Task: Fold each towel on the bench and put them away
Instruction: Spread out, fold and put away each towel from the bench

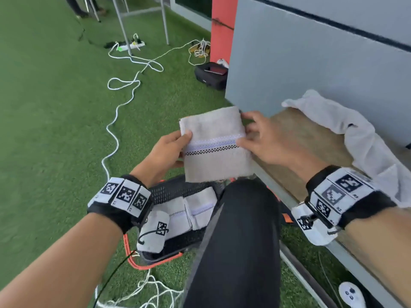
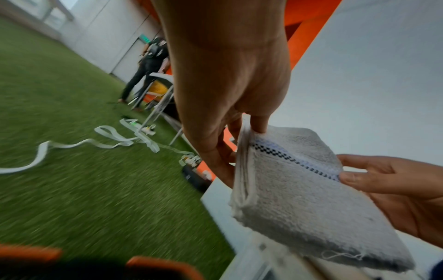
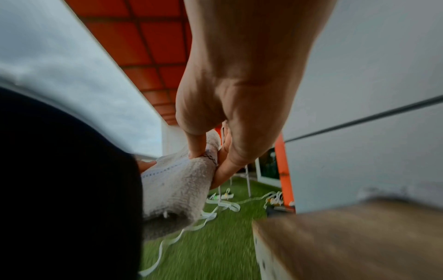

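Green turf (image 1: pixel 55 107), folded beige towel (image 1: pixel 213 150), checkered stripe, pinched both sides

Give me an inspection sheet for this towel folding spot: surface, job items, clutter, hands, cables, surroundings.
Surface: wooden bench, partly bare.
Job's things: folded towel held up in the air; crumpled white towel lying on the bench; basket on the grass holding folded towels.
Clutter: black case by the wall; white controller on the grass.
Grippers: left hand and right hand each pinch an opposite edge of the folded towel.
Cables: white cable snaking over the grass to a power strip.
Surroundings: artificial grass, grey wall, orange pillar.
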Motion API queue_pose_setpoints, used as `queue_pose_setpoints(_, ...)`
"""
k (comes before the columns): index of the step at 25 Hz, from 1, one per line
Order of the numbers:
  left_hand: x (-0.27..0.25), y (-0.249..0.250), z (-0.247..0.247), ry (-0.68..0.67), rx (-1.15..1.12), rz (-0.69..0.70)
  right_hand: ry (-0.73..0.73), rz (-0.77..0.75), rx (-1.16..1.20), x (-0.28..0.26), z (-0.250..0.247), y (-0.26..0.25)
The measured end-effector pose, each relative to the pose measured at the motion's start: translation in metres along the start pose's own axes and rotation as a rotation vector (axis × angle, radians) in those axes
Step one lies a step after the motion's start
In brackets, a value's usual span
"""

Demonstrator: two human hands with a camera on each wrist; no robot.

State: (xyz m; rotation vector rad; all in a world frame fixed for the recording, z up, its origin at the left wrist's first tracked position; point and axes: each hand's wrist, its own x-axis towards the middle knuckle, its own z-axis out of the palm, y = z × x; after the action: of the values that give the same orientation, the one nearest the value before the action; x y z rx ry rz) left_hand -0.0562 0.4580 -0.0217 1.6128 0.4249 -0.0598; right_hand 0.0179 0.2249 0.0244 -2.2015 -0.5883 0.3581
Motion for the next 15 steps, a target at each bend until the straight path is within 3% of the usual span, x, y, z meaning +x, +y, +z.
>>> queue_pose_setpoints(4, 0.038, -0.095, -0.005, 0.023, 0.000, -0.228, -0.134, 0.099, 0.056, 0.034, 0.065, 0.077)
queue_pose_setpoints(8, 0.059, -0.183, -0.007, -0.012, 0.146, -0.381, -0.259, 0.134, 0.001, 0.051, 0.135, 0.144)
queue_pose_setpoints(12, 0.068, -0.249, -0.012, 0.037, 0.204, -0.520, -0.368, 0.235, -0.046, 0.054, 0.197, 0.177)
queue_pose_setpoints(15, 0.073, -0.274, -0.013, -0.011, 0.346, -0.577, -0.457, 0.323, -0.014, 0.056, 0.228, 0.195)
